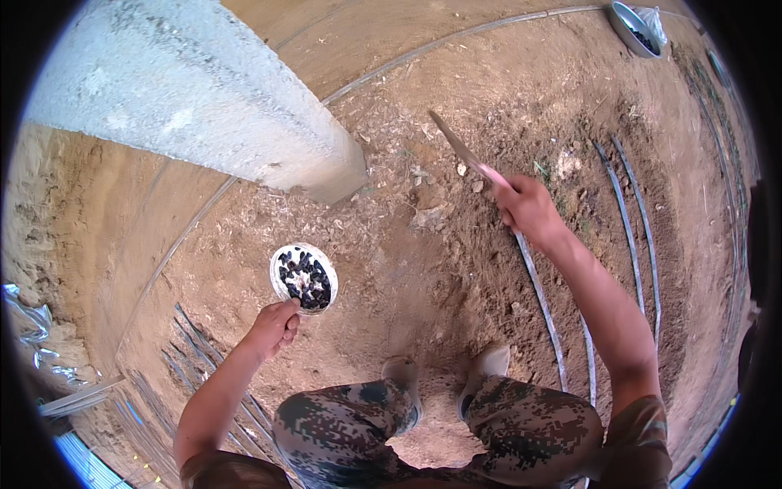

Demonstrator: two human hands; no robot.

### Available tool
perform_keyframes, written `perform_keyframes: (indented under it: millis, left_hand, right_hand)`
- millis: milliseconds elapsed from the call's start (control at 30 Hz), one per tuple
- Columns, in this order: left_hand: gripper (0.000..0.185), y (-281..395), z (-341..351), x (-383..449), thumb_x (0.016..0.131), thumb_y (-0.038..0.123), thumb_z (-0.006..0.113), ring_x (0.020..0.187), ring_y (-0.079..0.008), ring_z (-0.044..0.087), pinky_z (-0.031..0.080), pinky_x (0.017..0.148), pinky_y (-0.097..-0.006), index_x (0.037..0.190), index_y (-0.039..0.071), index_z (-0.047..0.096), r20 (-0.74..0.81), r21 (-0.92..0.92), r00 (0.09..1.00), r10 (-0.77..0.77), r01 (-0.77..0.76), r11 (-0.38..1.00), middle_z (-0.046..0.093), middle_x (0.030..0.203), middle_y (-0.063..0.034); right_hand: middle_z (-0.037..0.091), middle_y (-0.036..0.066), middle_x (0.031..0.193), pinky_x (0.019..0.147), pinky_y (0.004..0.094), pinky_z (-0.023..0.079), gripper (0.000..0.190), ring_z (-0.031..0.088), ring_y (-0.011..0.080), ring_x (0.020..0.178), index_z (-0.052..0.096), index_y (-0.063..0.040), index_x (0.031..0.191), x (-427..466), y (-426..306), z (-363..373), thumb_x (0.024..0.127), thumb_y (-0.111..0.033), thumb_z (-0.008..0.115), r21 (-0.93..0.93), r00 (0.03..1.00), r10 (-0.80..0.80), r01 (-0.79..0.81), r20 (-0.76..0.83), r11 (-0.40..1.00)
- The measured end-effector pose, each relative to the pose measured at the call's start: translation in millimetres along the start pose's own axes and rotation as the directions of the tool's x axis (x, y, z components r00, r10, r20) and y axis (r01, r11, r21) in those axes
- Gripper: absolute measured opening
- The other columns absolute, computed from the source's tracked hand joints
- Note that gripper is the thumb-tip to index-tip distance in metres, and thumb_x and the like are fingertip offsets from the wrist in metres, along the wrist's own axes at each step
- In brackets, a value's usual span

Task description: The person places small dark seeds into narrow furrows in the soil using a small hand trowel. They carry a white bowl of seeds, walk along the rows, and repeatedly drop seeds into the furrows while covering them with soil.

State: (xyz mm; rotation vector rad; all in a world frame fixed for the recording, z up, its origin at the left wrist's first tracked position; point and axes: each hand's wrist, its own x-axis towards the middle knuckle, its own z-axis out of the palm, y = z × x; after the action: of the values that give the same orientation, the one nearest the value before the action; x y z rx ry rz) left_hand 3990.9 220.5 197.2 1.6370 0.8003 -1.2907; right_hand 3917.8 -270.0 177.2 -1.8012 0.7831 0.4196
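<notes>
My left hand (276, 327) grips the rim of a round white plastic container (274, 278), thumb over the edge. Dark, nearly black pieces (314, 296) lie inside it, with part of the pale bottom showing between them. Ahead and to the right, my right hand (530, 211) is closed around the pink handle of a knife-like tool (455, 139). Its long brownish blade points forward and left, above the soil; whether the tip touches the ground I cannot tell. Beneath my right hand runs a flat grey strip of drip tape (540, 299) along the dug soil.
A pale concrete pillar (201, 91) rises at the front left. More grey tapes (629, 214) lie at right, and thin dark lines (195, 348) at left. At the far right, a metal basin (632, 33) holds dark pieces beside a plastic bag (652, 23). My shoes (492, 360) stand on bare soil.
</notes>
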Motion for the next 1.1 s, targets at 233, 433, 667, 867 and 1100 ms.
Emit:
perform_keyframes:
  millis: [233,433,667,867,1100]
  left_hand:
    - [0.031,-56,-24,-142,0.102,0.035,0.064,0.049,-0.0073,0.039,0.029,0.041,-0.0243,0.081,0.018,0.049,-0.042,-0.228,0.998,-0.040,0.030,0.973,0.046,0.064,0.0042]
    - [0.032,-113,-61,-264,0.103,0.038,0.063,0.049,-0.0079,0.040,0.029,0.041,-0.0244,0.082,0.020,0.047,-0.057,-0.383,0.994,-0.090,0.061,0.922,0.043,0.063,0.0046]
    - [0.031,-147,-83,-403,0.104,0.042,0.061,0.052,-0.0080,0.040,0.030,0.043,-0.0238,0.088,0.016,0.057,-0.068,-0.551,0.993,-0.096,0.043,0.834,0.044,0.066,0.0055]
    - [0.035,-131,-123,-512,0.106,0.040,0.056,0.051,-0.0081,0.037,0.028,0.044,-0.0263,0.092,0.008,0.060,-0.134,-0.624,0.984,-0.114,0.006,0.782,0.043,0.065,0.0044]
    - [0.034,-127,-229,-533,0.105,0.039,0.058,0.050,-0.0085,0.037,0.029,0.043,-0.0264,0.089,0.009,0.059,-0.185,-0.665,0.979,-0.088,-0.059,0.744,0.043,0.064,0.0047]
  right_hand:
    - [0.059,0.009,0.077,0.043,0.0271,0.046,0.029,0.052,0.0133,0.055,0.059,-0.003,0.128,23,-133,111,0.109,-0.019,0.045,-0.010,0.980,-0.198,0.199,0.033,0.980]
    - [0.067,0.013,0.085,0.045,0.0320,0.050,0.027,0.060,0.0171,0.058,0.062,-0.002,0.124,-123,-88,87,0.106,-0.017,0.049,-0.426,0.971,-0.067,0.162,0.231,0.890]
    - [0.069,0.015,0.078,0.055,0.0402,0.058,0.022,0.068,0.0251,0.061,0.063,-0.004,0.112,-271,-196,52,0.100,-0.022,0.057,-0.464,0.971,-0.210,0.240,0.116,0.853]
    - [0.070,0.016,0.088,0.065,0.0418,0.058,0.025,0.070,0.0313,0.074,0.063,-0.006,0.110,-299,-405,51,0.094,-0.025,0.069,-0.582,0.630,-0.685,0.730,0.367,0.359]
    - [0.074,0.020,0.103,0.081,0.0460,0.061,0.031,0.075,0.0338,0.097,0.065,-0.006,0.118,-231,-477,61,0.105,-0.031,0.053,-0.909,0.988,-0.153,0.075,0.012,0.410]
